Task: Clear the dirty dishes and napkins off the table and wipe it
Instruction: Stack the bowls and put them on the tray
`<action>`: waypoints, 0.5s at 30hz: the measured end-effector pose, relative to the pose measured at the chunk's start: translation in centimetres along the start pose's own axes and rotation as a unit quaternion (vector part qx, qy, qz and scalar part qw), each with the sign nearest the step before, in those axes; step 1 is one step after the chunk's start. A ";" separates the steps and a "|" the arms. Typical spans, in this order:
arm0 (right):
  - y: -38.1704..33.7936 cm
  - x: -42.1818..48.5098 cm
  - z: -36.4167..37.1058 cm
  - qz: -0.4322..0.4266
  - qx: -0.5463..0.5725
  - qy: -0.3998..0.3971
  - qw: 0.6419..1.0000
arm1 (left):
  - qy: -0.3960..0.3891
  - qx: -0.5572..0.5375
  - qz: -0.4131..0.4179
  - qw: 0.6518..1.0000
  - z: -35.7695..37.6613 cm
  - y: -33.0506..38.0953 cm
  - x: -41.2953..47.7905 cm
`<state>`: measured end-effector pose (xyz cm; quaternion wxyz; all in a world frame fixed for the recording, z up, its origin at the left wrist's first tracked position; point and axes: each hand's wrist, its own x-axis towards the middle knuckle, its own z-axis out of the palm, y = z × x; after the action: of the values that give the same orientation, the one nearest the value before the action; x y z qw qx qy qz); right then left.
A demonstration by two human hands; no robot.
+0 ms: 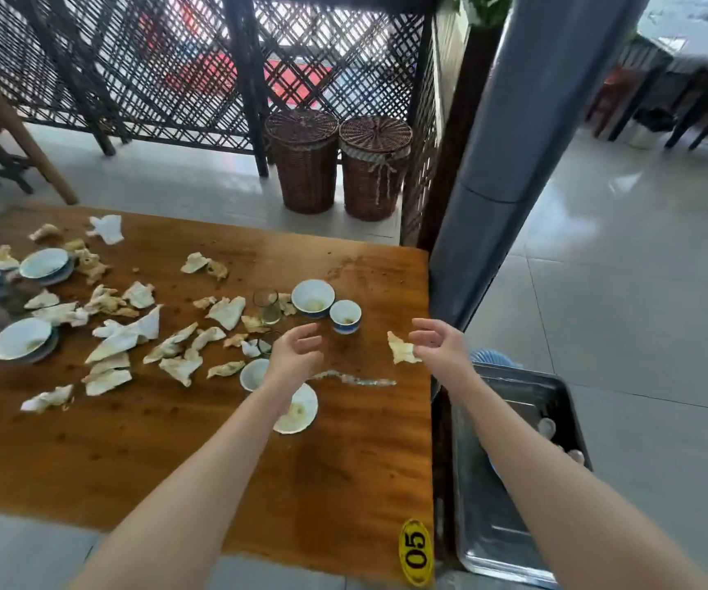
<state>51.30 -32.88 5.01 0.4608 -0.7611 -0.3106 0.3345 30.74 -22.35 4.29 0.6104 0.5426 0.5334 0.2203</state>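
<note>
Head view shows me the risks first: the napkin (401,349) looks nipped only by its edge and could drop short of the metal tray (492,525) at five o'clock, beside the table (173,462); the glass (267,306), at eleven o'clock from my left hand (297,355), could tip if brushed; my right hand (439,344) pinches that napkin, fingers curled; the left hangs half-open, holding nothing, over the small bowl (252,374)

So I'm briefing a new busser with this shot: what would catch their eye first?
Crumpled napkins litter the left and middle of the wooden table among dirty bowls. Near its right edge, by a metal tray, the right hand pinches a soiled napkin; the left hand hovers open over a small plate.
</note>
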 end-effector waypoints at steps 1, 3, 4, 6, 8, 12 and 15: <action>-0.4 -0.5 1.6 -0.003 -0.003 -0.001 1.000 | 0.002 0.003 -0.005 1.000 -1.6 -0.6 -0.3; -0.8 -1.6 4.6 -0.002 -0.018 -0.008 1.000 | 0.009 0.011 -0.017 1.000 -4.3 -1.9 -0.9; -0.7 -2.2 6.0 0.000 -0.027 -0.012 1.000 | 0.013 0.011 -0.022 1.000 -5.4 -2.5 -1.1; -0.5 -3.0 8.4 0.005 -0.036 -0.022 0.999 | 0.008 0.007 -0.030 0.999 -7.2 -3.7 -1.3; -0.1 -3.5 10.2 0.019 -0.036 -0.026 0.999 | 0.005 0.003 -0.045 0.999 -8.6 -4.8 -1.3; 0.9 -3.9 12.4 0.044 -0.036 -0.034 0.998 | 0.013 0.021 -0.068 0.997 -10.0 -6.7 -0.9; 1.8 -3.8 13.6 0.064 -0.046 -0.041 0.996 | 0.009 0.043 -0.094 0.995 -10.5 -8.1 -0.6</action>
<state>38.54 -29.87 -0.57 0.3901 -0.7854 -0.2948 0.3795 18.67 -20.91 -1.13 0.5998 0.5139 0.5964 0.1431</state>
